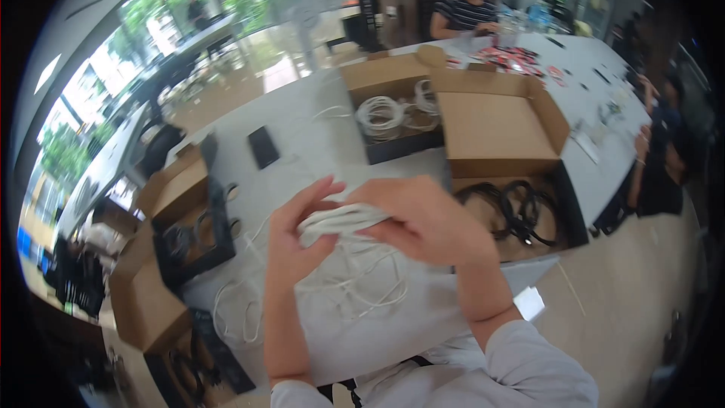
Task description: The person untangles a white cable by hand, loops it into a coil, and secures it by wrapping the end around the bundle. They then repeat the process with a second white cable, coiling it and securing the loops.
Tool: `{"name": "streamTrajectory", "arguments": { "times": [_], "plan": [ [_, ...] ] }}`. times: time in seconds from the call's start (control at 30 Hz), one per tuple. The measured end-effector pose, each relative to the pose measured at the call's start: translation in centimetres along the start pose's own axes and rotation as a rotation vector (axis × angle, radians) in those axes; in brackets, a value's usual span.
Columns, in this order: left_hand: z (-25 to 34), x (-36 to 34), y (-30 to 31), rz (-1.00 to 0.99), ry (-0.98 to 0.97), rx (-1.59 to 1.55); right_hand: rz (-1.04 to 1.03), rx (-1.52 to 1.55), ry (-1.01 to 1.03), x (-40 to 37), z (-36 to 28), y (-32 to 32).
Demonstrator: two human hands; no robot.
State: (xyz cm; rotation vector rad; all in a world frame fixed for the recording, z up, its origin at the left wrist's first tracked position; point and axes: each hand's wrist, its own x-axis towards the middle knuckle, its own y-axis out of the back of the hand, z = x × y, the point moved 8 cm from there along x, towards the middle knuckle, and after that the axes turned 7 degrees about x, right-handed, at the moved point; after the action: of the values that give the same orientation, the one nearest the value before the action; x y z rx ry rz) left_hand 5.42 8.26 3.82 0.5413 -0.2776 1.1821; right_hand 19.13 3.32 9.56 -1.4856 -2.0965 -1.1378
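Between my two hands is a bundled white cable [341, 219], held above the table in the middle of the head view. My left hand [296, 228] wraps round the bundle's left end, thumb below and fingers above. At the right end, my right hand [419, 219] pinches the same bundle, its fingers partly hidden behind the back of the hand. Below them, loose white cables [370, 287] lie tangled on the white table [302, 121]. One loop of white cable [240, 313] lies further left.
An open box [400, 153] at the back holds coiled white cables [380, 117]. Beside it, another box [498, 125] holds black cables [521, 211]. Two more open boxes [177, 189] [147, 302] stand left. A phone [263, 146] lies on the table. A person [468, 7] sits opposite.
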Motion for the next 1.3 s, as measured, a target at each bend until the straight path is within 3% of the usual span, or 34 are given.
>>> {"name": "streamTrajectory", "arguments": {
  "times": [0.17,0.27,0.37,0.5,0.6,0.7,0.77,0.87,1.0,1.1,1.2,1.23,1.3],
  "plan": [
    [-0.7,-0.7,-0.5,-0.177,0.138,0.153,-0.008,0.033,0.076,-0.3,-1.1,0.1],
    [1.2,-0.5,-0.9,-0.120,-0.048,0.089,0.006,0.156,0.082,-0.2,-1.8,0.2],
    [0.6,-1.5,0.1,0.034,-0.059,0.005,0.020,0.163,0.071,0.0,-1.9,0.4],
    [-1.5,-2.3,0.4,0.306,0.057,-0.336,0.111,0.183,0.092,0.1,-1.6,0.3],
    [-3.8,-3.8,0.7,0.333,0.271,-0.586,0.167,0.315,-0.031,0.2,-0.3,-0.5],
    [-3.5,-2.9,0.6,0.309,0.302,-0.620,0.215,0.451,-0.180,0.2,0.8,-1.1],
    [-2.6,-2.4,0.5,0.348,0.345,-0.485,0.258,0.545,-0.225,0.2,1.5,-1.4],
    [-2.1,-2.2,0.7,0.328,0.256,-0.272,0.199,0.183,-0.013,0.5,-0.2,-1.0],
    [-0.6,-2.8,0.7,0.411,0.099,-0.185,0.169,0.473,-0.127,0.0,-0.1,-0.5],
    [0.8,-2.6,-0.9,0.333,0.134,-0.476,0.186,0.587,-0.162,-0.1,0.0,-0.4],
    [0.2,-2.3,-2.2,-0.095,-0.061,-0.961,0.187,0.746,-0.226,-0.3,0.4,-0.8],
    [0.2,-2.3,-2.6,-0.265,-0.019,-1.064,0.187,0.797,-0.236,-0.1,0.8,-1.0],
    [1.0,-1.8,-3.2,-0.501,-0.204,-1.132,0.186,0.856,-0.228,0.2,1.6,-1.3]
  ]
}}
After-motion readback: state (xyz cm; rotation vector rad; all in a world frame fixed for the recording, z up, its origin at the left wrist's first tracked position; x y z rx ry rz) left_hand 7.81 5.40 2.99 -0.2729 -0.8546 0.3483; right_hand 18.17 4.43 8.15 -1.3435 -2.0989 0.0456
